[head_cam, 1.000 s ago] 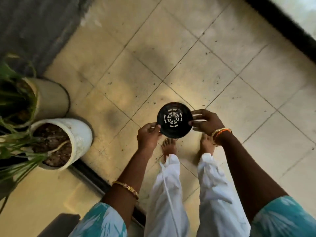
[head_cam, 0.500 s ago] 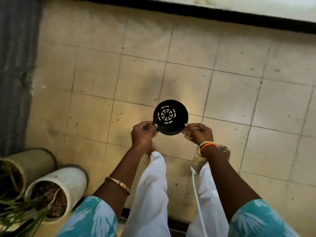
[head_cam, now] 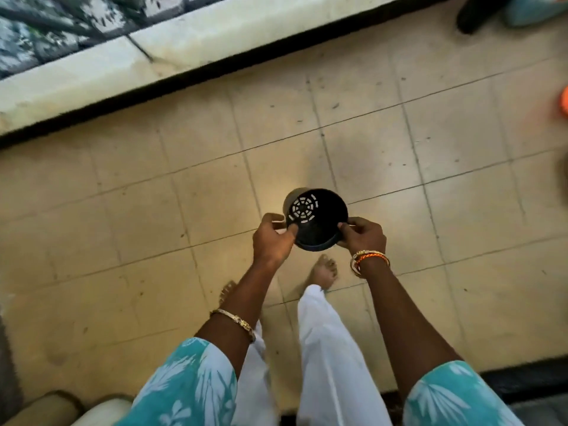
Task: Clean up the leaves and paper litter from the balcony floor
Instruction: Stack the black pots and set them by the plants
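Item: tiled balcony floor (head_cam: 399, 155), beige, spreading under and on every side of the held pot; only small dark specks show on it, and no whole leaf or scrap of paper can be made out. Item: parapet ledge (head_cam: 129, 66), pale with a dark base strip, well beyond the hands on the far side. Item: two pale planters (head_cam: 101, 415), partly cut off, well behind and to the left of the grip. Item: orange object (head_cam: 564, 101), cut off at the edge, far right of the grip, too blurred to identify. Item: black plastic nursery pot (head_cam: 319, 229), round, held over the floor between both hands and tilted so its slotted drainage base shows inside; no contents can be seen. Item: left hand (head_cam: 273, 241), fingers curled, pinching the pot's left rim. Item: right hand (head_cam: 364, 236), fingers curled, pinching the right rim, bangles at the wrist. Step in hand, by judgement: carrying the pot as a litter collector, or clearing it as a stray item; which one cannot be told. Next move calls for finding litter, freeing one hand to pick it up, and keeping the pot steady with the other.
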Tool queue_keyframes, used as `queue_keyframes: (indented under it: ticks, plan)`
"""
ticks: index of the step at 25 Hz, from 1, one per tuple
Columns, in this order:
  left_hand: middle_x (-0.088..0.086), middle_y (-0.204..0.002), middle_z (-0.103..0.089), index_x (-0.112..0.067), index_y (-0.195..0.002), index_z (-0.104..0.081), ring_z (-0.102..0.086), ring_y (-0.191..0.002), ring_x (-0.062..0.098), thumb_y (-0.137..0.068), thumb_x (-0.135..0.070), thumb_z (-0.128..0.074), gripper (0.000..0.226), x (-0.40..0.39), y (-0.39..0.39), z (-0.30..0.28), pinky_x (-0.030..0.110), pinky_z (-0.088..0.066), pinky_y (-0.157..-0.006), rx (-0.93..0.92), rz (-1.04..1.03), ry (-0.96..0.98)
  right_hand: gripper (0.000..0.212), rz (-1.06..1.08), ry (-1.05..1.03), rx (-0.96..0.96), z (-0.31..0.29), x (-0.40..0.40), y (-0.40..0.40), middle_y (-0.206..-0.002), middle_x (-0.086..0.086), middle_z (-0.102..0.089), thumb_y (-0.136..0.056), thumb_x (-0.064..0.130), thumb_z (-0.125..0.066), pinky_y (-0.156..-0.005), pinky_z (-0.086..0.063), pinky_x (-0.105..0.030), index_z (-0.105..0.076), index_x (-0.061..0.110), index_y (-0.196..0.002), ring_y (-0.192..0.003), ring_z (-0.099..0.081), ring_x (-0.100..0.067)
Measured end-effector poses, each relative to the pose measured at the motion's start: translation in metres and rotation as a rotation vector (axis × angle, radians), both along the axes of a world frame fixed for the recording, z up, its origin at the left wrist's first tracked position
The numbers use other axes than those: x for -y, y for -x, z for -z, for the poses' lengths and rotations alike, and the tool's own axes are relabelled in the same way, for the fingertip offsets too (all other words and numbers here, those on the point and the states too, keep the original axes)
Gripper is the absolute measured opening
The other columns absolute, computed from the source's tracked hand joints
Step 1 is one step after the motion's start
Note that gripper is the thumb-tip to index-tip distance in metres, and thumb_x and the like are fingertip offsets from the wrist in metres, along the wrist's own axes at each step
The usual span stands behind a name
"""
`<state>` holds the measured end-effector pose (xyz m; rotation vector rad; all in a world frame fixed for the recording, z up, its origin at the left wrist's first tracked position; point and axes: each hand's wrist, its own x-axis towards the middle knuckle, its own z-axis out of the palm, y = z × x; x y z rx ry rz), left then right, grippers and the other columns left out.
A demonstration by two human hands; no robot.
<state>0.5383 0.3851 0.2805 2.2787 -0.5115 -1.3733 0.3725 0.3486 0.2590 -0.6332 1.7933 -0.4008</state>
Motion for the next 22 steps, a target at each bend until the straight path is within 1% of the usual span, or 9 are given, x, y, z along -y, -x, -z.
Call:
queue_keyframes:
  ticks: [3,6,7,9,12,15,17,19,22]
  plan:
    - [0.002,-0.092,-0.067,-0.018,-0.09,-0.061,-0.068,-0.087,0.026,-0.081,-0.013,-0.072,0.015,0.058,0.052,-0.003,0.043,-0.059,-0.07,0.007,0.064,0.118,0.021,0.097,-0.007,0.015,-0.003,0.047,0.059,-0.086,-0.021,-0.066,-0.082,0.003,-0.067,-0.07,-0.058,-0.041,-0.066,-0.004,-0.102,-0.07,-0.065,-0.03]
    - [0.008,-0.094,-0.067,-0.006,-0.094,-0.064,-0.066,-0.077,0.022,-0.079,-0.009,-0.076,0.019,0.123,0.099,-0.006,0.024,-0.055,-0.049,-0.16,0.002,0.118,0.014,0.255,0.034,0.031,-0.01,0.096,0.107,-0.084,-0.02,-0.064,-0.082,0.004,-0.068,-0.06,-0.059,-0.033,-0.065,-0.001,-0.096,-0.071,-0.064,-0.031]
    - [0.008,-0.09,-0.066,-0.003,-0.094,-0.064,-0.064,-0.074,0.021,-0.078,-0.008,-0.077,0.021,0.146,0.113,-0.006,0.02,-0.053,-0.047,-0.216,0.0,0.107,0.012,0.314,0.056,0.041,-0.01,0.115,0.12,-0.083,-0.019,-0.064,-0.082,0.004,-0.068,-0.058,-0.059,-0.03,-0.064,0.001,-0.093,-0.072,-0.064,-0.031]
    - [0.012,-0.085,-0.066,0.0,-0.095,-0.065,-0.063,-0.072,0.022,-0.077,-0.006,-0.078,0.022,0.193,0.136,-0.001,0.021,-0.053,-0.05,-0.331,0.003,0.096,0.011,0.403,0.102,0.049,-0.008,0.156,0.145,-0.082,-0.019,-0.063,-0.081,0.002,-0.069,-0.057,-0.058,-0.027,-0.063,0.001,-0.091,-0.074,-0.063,-0.031]
    - [0.013,-0.079,-0.067,0.005,-0.097,-0.065,-0.066,-0.071,0.026,-0.079,-0.003,-0.075,0.022,0.263,0.167,0.014,0.025,-0.057,-0.054,-0.344,0.032,0.075,0.02,0.439,0.086,0.015,0.007,0.22,0.179,-0.082,-0.017,-0.063,-0.079,-0.004,-0.068,-0.054,-0.056,-0.023,-0.064,-0.005,-0.098,-0.076,-0.06,-0.029]
    - [0.007,-0.07,-0.065,0.005,-0.093,-0.066,-0.063,-0.054,0.011,-0.08,0.001,-0.073,0.015,0.33,0.193,0.025,0.02,-0.055,-0.05,-0.296,0.032,0.095,0.023,0.439,-0.021,0.066,0.023,0.282,0.202,-0.073,-0.014,-0.061,-0.077,-0.009,-0.067,-0.062,-0.056,-0.031,-0.063,-0.004,-0.1,-0.079,-0.06,-0.03]
    - [0.006,-0.071,-0.065,0.001,-0.09,-0.067,-0.062,-0.056,0.01,-0.081,0.001,-0.073,0.011,0.378,0.206,0.034,0.019,-0.054,-0.05,-0.261,0.046,0.097,0.023,0.474,-0.079,0.096,0.032,0.325,0.215,-0.08,-0.02,-0.061,-0.077,-0.011,-0.066,-0.07,-0.055,-0.037,-0.063,-0.004,-0.098,-0.082,-0.06,-0.032]
    - [0.006,-0.07,-0.065,0.001,-0.088,-0.067,-0.062,-0.06,0.013,-0.08,-0.002,-0.074,0.011,0.42,0.215,0.043,0.021,-0.056,-0.053,-0.233,0.077,0.114,0.016,0.49,-0.11,0.131,0.04,0.36,0.223,-0.085,-0.023,-0.061,-0.076,-0.012,-0.066,-0.073,-0.055,-0.039,-0.063,-0.001,-0.088,-0.082,-0.061,-0.034]
    - [0.008,-0.071,-0.066,-0.002,-0.086,-0.067,-0.063,-0.064,0.014,-0.08,-0.007,-0.076,0.013,0.475,0.23,0.059,0.022,-0.058,-0.057,-0.193,0.118,0.109,0.023,0.487,-0.129,0.117,0.058,0.41,0.238,-0.081,-0.022,-0.063,-0.074,-0.01,-0.069,-0.074,-0.057,-0.041,-0.061,0.011,-0.072,-0.079,-0.063,-0.036]
